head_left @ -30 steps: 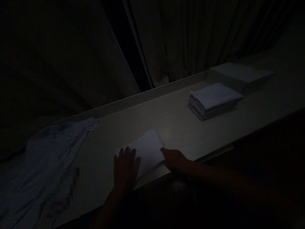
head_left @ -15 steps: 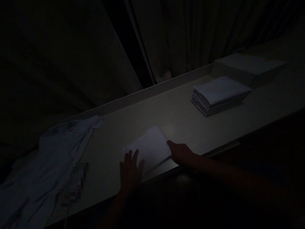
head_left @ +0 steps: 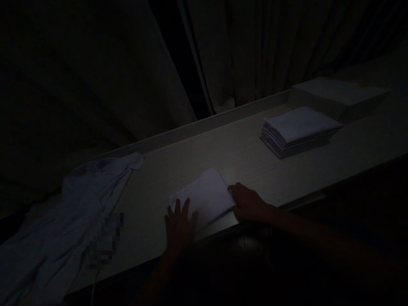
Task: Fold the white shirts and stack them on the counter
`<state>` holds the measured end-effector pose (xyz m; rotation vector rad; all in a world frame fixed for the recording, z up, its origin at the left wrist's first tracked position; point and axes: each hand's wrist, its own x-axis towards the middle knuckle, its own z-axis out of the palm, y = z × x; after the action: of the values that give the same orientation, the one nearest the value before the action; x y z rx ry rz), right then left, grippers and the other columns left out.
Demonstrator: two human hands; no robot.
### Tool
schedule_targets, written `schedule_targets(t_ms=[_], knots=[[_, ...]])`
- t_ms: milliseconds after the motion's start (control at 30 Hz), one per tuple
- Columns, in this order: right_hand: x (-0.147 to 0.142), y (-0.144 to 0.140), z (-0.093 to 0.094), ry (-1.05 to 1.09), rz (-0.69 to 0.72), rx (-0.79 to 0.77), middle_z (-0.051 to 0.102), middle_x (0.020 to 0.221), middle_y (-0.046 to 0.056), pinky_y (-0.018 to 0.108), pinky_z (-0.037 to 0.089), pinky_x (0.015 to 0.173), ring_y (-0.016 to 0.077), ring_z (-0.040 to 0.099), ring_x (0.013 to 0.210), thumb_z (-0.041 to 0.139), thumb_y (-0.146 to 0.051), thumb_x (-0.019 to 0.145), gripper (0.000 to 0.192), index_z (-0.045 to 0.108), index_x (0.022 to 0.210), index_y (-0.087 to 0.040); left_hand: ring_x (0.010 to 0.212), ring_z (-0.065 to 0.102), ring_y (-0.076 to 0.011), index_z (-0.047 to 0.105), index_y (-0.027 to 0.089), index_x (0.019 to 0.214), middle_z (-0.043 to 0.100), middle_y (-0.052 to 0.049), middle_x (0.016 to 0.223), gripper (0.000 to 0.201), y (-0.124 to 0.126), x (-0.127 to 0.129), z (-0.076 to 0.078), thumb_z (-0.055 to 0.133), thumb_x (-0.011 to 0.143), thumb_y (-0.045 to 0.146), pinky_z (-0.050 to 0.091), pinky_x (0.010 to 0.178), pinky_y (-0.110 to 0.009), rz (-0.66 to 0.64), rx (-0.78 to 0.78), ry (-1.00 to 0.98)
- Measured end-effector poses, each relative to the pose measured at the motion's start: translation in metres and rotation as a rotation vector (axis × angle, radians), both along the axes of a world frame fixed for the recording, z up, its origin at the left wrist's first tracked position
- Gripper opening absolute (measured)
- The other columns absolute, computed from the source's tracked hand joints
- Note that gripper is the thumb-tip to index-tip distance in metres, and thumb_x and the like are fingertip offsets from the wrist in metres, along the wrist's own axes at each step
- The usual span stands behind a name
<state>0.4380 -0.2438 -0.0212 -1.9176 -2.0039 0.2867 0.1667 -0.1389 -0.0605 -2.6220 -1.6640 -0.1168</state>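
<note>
The head view is very dark and shows one folded white cloth lying flat near the front edge of the long pale counter, one stack of folded cloths farther along to the right, one flat box behind that stack, and one loose pale garment spread over the counter's left end. Two hands are in view. The left hand lies flat with fingers spread on the cloth's near left corner; the right hand rests palm down, touching its right edge. Neither hand grips anything. The cloth is a smooth, roughly square pad, turned slightly askew to the counter edge.
</note>
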Motion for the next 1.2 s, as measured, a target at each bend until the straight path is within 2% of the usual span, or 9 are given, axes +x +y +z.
schedule_targets(t_ms=[67,133,233,300,500,633,867,1033,1200], knots=[[-0.011,0.003,0.009,-0.005,0.027,0.107,0.056,0.123,0.018,0.042,0.043,0.093,0.0277,0.052,0.113,0.053,-0.025,0.082,0.052,0.044,0.132,-0.011,0.145,0.014,-0.0404,0.028,0.029,0.15,0.025,-0.011,0.158,0.062,-0.001,0.0,-0.001,0.03,0.093,0.055,0.024,0.11,-0.062,-0.002,0.031,0.005],[-0.026,0.009,0.012,-0.025,0.072,0.204,0.047,0.139,0.019,0.046,0.033,0.108,0.03,0.039,0.131,0.047,-0.033,0.091,0.055,0.039,0.14,-0.01,0.146,0.01,-0.0386,0.029,0.029,0.149,0.026,-0.012,0.157,0.061,-0.003,0.001,-0.001,0.031,0.093,0.054,0.021,0.11,-0.063,-0.012,0.073,0.018],[-0.049,0.027,0.001,-0.065,0.112,0.258,0.03,0.153,0.018,0.047,0.017,0.118,0.0308,0.016,0.145,0.043,-0.048,0.095,0.066,0.033,0.146,-0.008,0.147,0.01,-0.0369,0.032,0.026,0.148,0.03,-0.016,0.155,0.06,-0.004,0.001,-0.001,0.032,0.094,0.051,0.016,0.111,-0.065,-0.044,0.137,0.049],[-0.059,0.041,-0.011,-0.084,0.114,0.256,0.026,0.154,0.02,0.046,0.014,0.119,0.0319,0.011,0.146,0.046,-0.051,0.093,0.071,0.034,0.145,-0.004,0.146,0.013,-0.0368,0.035,0.022,0.147,0.033,-0.018,0.153,0.06,-0.002,0.0,0.0,0.032,0.094,0.049,0.014,0.113,-0.064,-0.078,0.169,0.071],[-0.055,0.066,-0.033,-0.05,0.09,0.203,0.026,0.154,0.019,0.049,0.014,0.119,0.0325,0.014,0.145,0.04,-0.059,0.093,0.076,0.035,0.146,-0.005,0.146,0.015,-0.0364,0.044,0.007,0.14,0.032,-0.024,0.152,0.065,0.017,-0.003,-0.001,0.037,0.091,0.049,0.018,0.116,-0.054,-0.225,0.128,0.1],[-0.047,0.064,-0.039,-0.037,0.107,0.171,0.025,0.155,0.016,0.047,0.013,0.119,0.0309,0.013,0.146,0.039,-0.06,0.093,0.076,0.033,0.148,-0.008,0.146,0.015,-0.0355,0.039,0.001,0.14,0.028,-0.026,0.152,0.075,0.03,-0.004,-0.01,0.039,0.089,0.056,0.025,0.116,-0.049,-0.171,0.041,0.037],[-0.05,0.066,-0.04,-0.064,0.116,0.144,0.025,0.155,0.018,0.048,0.011,0.118,0.0329,0.014,0.145,0.04,-0.059,0.093,0.075,0.034,0.146,-0.006,0.147,0.007,-0.0327,0.035,0.005,0.144,0.026,-0.023,0.155,0.08,0.023,-0.003,-0.02,0.037,0.088,0.062,0.021,0.117,-0.051,-0.104,0.044,-0.056],[-0.051,0.091,-0.024,-0.031,0.039,0.083,0.039,0.147,0.022,0.049,0.022,0.114,0.0348,0.033,0.138,0.037,-0.06,0.093,0.072,0.045,0.139,-0.004,0.145,0.019,-0.0368,0.041,0.003,0.139,0.035,-0.025,0.15,0.087,0.03,-0.003,-0.006,0.038,0.083,0.069,0.022,0.116,-0.052,-0.148,0.005,0.04],[-0.051,0.118,-0.021,-0.05,-0.002,0.137,0.026,0.154,0.023,0.045,0.014,0.117,0.0342,0.019,0.144,0.037,-0.063,0.092,0.083,0.035,0.144,0.0,0.143,0.021,-0.0396,0.041,0.009,0.141,0.029,-0.023,0.153,0.096,0.044,0.004,0.013,0.041,0.075,0.078,0.022,0.115,-0.053,-0.196,-0.001,0.076]])
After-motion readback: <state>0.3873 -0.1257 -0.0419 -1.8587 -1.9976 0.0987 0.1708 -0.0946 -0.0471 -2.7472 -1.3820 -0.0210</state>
